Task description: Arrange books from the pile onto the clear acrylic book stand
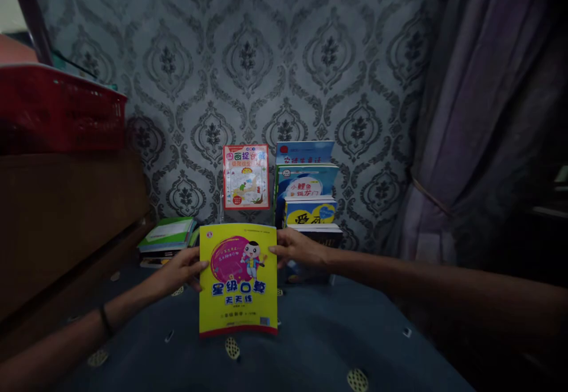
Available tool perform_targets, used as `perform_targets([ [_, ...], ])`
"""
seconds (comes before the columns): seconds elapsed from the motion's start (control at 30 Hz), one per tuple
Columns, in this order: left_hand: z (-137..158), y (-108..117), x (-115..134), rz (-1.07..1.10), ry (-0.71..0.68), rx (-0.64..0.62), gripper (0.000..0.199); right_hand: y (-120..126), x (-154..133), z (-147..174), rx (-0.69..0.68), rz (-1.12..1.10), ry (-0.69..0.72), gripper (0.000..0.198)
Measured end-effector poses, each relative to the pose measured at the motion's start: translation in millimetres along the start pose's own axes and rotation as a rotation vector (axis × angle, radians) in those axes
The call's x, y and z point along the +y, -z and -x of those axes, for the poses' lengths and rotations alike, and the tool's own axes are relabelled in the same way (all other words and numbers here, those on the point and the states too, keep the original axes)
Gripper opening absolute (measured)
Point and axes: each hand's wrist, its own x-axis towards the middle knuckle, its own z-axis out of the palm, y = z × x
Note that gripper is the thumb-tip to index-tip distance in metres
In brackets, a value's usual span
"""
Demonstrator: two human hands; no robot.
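A yellow workbook [239, 315] with a pink circle and a cartoon figure on its cover is held upright, facing me, above the dark blue cloth. My left hand [184, 270] grips its left edge, thumb in front and fingers behind. On the opposite edge, my right hand [299, 248] pinches it near the upper corner. Behind the workbook, a red-bordered picture book [246, 177] stands against the wall. Right of that, several upright books [307, 186] stand in a stepped row, partly covered by my right hand. The workbook hides whatever lies directly behind it.
A pile of books [169, 235] lies at the left, beside a brown box [71, 214] with a red basket [66, 108] on top. The patterned cloth [310, 344] covers the surface. A tied curtain [444, 143] hangs at the right of the wallpapered wall.
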Motion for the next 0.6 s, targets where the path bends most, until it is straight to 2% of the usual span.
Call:
perform_targets([
  [0.1, -0.8, -4.4, -3.8, -0.01, -0.03, 0.012, 0.05, -5.1, 1.5, 6.4, 0.052, 0.065, 0.018, 0.041],
  [0.2, 4.4, -10.4, -12.6, -0.018, -0.072, 0.031, 0.049, -21.2, 11.7, 17.2, 0.162, 0.145, 0.071, 0.038],
  [0.33, 16.9, -19.0, -38.8, -0.07, -0.106, 0.037, 0.047, -50.9, 40.8, 32.6, 0.298, 0.268, 0.123, 0.044],
  [0.4, 21.1, -21.1, -55.2, -0.16, -0.094, 0.044, 0.042, -60.7, 56.0, 37.4, 0.31, 0.325, 0.168, 0.045],
  [0.5, 16.6, -15.8, -64.7, -0.34, -0.077, 0.041, 0.038, -56.1, 64.3, 34.1, 0.242, 0.383, 0.201, 0.042],
  [0.6, -4.3, 0.5, -38.9, -0.455, -0.129, 0.006, 0.036, -27.0, 44.3, 14.7, 0.231, 0.476, 0.188, 0.032],
])
